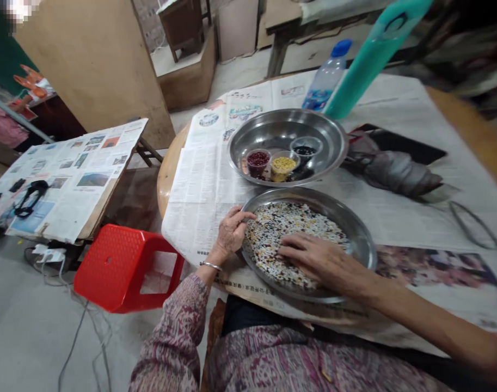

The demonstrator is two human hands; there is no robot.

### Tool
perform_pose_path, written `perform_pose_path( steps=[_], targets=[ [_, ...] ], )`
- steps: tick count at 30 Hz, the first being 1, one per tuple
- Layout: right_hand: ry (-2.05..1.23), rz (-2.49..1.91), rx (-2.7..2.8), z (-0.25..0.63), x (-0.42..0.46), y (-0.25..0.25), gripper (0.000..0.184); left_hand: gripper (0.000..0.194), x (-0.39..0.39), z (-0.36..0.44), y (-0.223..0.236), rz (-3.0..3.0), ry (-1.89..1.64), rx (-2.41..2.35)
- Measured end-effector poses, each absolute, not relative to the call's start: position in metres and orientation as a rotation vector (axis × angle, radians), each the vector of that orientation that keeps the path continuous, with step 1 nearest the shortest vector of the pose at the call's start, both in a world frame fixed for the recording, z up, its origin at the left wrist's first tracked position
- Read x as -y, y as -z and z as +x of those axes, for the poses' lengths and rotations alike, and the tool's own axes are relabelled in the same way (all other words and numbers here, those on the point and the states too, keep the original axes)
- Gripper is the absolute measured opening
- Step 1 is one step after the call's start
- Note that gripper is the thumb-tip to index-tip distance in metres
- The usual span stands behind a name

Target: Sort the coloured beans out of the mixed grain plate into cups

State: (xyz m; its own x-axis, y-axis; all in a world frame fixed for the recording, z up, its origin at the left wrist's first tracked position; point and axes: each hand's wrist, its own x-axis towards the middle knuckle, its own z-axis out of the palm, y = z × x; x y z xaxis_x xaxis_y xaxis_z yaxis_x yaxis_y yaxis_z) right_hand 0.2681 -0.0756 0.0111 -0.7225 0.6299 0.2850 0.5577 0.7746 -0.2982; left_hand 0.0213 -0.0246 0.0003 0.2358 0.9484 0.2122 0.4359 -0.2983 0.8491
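A round steel tray (360, 239) in front of me holds a mix of white grains (278, 223) with dark red, black and yellow beans. My left hand (232, 231) grips the left rim of this tray, its index finger stretched inward over the edge. On the grains lies my right hand (313, 256), fingers extended and touching the mix; its thumb is hidden. Just behind, a second steel tray (325, 136) carries three clear plastic cups: a cup of dark red beans (258, 160), a cup of yellow beans (283, 163) and a cup of black beans (305, 149).
Newspaper (199, 179) covers the round table. Toward the back stand a water bottle (325, 76) and a tall green object (374, 60). A grey folded umbrella-like bundle (399, 171) lies right. A red stool (109, 267) and a newspaper-covered table (68, 179) are left; cables (74, 337) cross the floor.
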Motion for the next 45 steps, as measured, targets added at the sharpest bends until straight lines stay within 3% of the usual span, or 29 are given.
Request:
perform_pose_path(
  steps=[6, 11, 18, 23, 26, 31, 38, 45],
  targets=[
    [-0.043, -1.464, 2.362, 0.280, 0.047, -0.021, 0.029, 0.035, 0.023, 0.021, -0.004, 1.853, -0.993, -1.258],
    [-0.094, -1.702, 2.265, 0.280, 0.051, -0.022, 0.042, 0.033, 0.023, 0.022, -0.006, 1.852, -0.975, -1.290],
    [-0.145, -1.645, 2.297, 0.261, 0.059, -0.020, 0.051, 0.033, 0.022, 0.022, -0.005, 1.863, -0.972, -1.293],
    [-0.315, -1.468, 2.351, 0.255, 0.049, -0.020, 0.024, 0.032, 0.022, 0.021, -0.006, 1.865, -0.984, -1.269],
    [-0.480, -1.379, 2.365, 0.256, 0.043, -0.020, 0.026, 0.033, 0.022, 0.021, -0.006, 1.861, -0.974, -1.272],
    [-0.475, -1.437, 2.422, 0.283, 0.049, -0.026, 0.029, 0.032, 0.021, 0.021, -0.004, 1.860, -1.019, -1.249],
    [-0.556, -1.077, 2.679, 0.311, 0.092, -0.033, 0.020, 0.032, 0.021, 0.021, -0.004, 1.864, -1.001, -1.250],
    [-0.211, -1.165, 2.654, 0.294, 0.068, -0.013, 0.023, 0.032, 0.022, 0.021, -0.005, 1.867, -1.008, -1.247]
  ],
)
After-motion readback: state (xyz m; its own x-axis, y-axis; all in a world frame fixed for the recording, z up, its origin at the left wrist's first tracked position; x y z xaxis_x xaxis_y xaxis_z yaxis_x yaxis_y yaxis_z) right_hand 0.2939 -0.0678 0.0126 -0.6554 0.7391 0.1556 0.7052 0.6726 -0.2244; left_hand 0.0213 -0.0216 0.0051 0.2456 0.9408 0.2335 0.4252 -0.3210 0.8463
